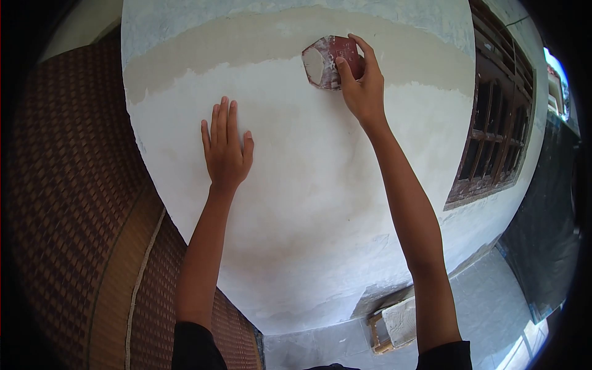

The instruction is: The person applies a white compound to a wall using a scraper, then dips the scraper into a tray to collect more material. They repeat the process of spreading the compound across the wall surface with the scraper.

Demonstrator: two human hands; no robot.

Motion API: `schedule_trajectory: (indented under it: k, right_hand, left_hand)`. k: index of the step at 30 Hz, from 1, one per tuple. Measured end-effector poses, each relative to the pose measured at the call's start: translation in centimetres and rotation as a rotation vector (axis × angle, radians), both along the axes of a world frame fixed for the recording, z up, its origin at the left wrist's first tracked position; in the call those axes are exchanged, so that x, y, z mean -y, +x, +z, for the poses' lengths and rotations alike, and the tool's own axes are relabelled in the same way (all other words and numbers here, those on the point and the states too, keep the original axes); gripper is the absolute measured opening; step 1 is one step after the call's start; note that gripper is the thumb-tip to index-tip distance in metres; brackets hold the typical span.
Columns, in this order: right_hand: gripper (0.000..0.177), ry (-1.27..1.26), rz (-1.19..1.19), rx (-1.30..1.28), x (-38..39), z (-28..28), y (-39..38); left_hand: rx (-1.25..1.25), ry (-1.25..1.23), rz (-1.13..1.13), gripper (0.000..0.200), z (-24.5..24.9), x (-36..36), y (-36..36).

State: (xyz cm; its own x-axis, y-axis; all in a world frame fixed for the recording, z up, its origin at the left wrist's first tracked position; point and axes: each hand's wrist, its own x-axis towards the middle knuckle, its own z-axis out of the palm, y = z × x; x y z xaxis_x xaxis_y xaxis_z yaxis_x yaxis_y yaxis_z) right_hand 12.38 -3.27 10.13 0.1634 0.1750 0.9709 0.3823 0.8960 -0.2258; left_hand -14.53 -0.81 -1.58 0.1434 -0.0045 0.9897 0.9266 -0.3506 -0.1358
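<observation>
My right hand (pixel 364 83) is high on the wall, its thumb and fingers closed around a dark red putty scraper (pixel 351 52). The scraper is a flat piece with faint lettering, its left part smeared with white putty, and it is at or very near the wall surface. Farther left and a little lower, my left hand (pixel 226 145) lies flat on the wall with its fingers stretched upward, holding nothing. The wall (pixel 296 154) is coated white around both hands. Above the white, a greyish beige band (pixel 203 49) crosses it, with a ragged lower edge.
A brown barred window (pixel 496 129) is set in the wall at right. Woven brown matting (pixel 68 185) runs along the left. Below, a wooden frame with a whitish board (pixel 399 322) stands on the grey floor (pixel 487 302). Dark sheeting (pixel 542 216) hangs at far right.
</observation>
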Motion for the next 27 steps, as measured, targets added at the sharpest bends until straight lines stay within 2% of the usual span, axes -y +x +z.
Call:
schedule_trajectory:
  k: [1, 3, 5, 6, 7, 9, 11, 13, 14, 16, 17, 19, 22, 25, 27]
  right_hand:
    - [0.047, 0.036, -0.08, -0.015, -0.2, 0.0, 0.3]
    - [0.048, -0.004, -0.091, -0.079, 0.0, 0.2, 1.7]
    - [0.051, 0.06, -0.057, -0.233, -0.4, 0.3, 3.1]
    - [0.053, 0.038, 0.033, -0.261, -0.1, 0.3, 3.5]
    - [0.053, 0.041, 0.034, -0.258, -0.2, 0.2, 3.5]
    - [0.053, 0.034, 0.193, -0.22, 0.7, 0.3, 2.0]
    - [0.054, -0.022, 0.117, -0.135, 0.3, 0.4, 0.6]
    - [0.053, 0.041, -0.053, -0.012, 0.3, 0.4, 0.0]
    - [0.053, 0.039, -0.055, -0.013, 0.2, 0.4, 0.4]
    - [0.051, 0.013, -0.08, -0.19, -0.6, 0.4, 1.6]
    - [0.051, 0.079, -0.073, -0.243, -0.4, 0.6, 2.1]
    - [0.051, 0.034, 0.002, -0.393, -0.1, -0.1, 3.0]
    - [0.051, 0.069, 0.099, -0.264, -0.3, -0.3, 1.5]
    - [0.05, 0.081, -0.009, -0.056, 1.0, -0.6, -1.2]
    - [0.05, 0.053, -0.089, -0.046, 0.7, -0.5, -1.0]
  left_hand:
    - [-0.001, -0.001, -0.001, 0.066, 0.0, 0.0, 0.0]
    - [0.005, -0.018, 0.01, 0.066, 0.0, 0.1, 0.0]
    - [0.007, -0.013, 0.011, 0.066, 0.0, 0.0, 0.1]
    - [0.007, -0.009, 0.013, 0.066, 0.0, -0.1, 0.1]
    - [0.01, -0.006, 0.013, 0.066, 0.0, -0.1, 0.1]
    - [0.012, -0.01, 0.011, 0.066, -0.1, -0.2, 0.2]
    - [0.009, -0.016, 0.009, 0.066, -0.2, 0.0, 0.1]
    - [0.007, -0.013, 0.008, 0.066, 0.1, 0.0, 0.1]
    - [0.002, -0.009, 0.003, 0.066, 0.0, 0.0, 0.0]
    - [-0.002, -0.005, -0.001, 0.066, 0.0, 0.0, 0.0]
    - [0.002, -0.01, 0.008, 0.066, 0.0, 0.0, 0.1]
    - [0.007, -0.015, 0.019, 0.066, -0.1, 0.0, 0.1]
    - [0.01, -0.011, 0.023, 0.066, -0.1, -0.1, 0.2]
    - [0.005, -0.002, 0.015, 0.066, 0.0, 0.0, 0.1]
    - [0.004, -0.01, 0.002, 0.066, 0.0, 0.1, 0.0]
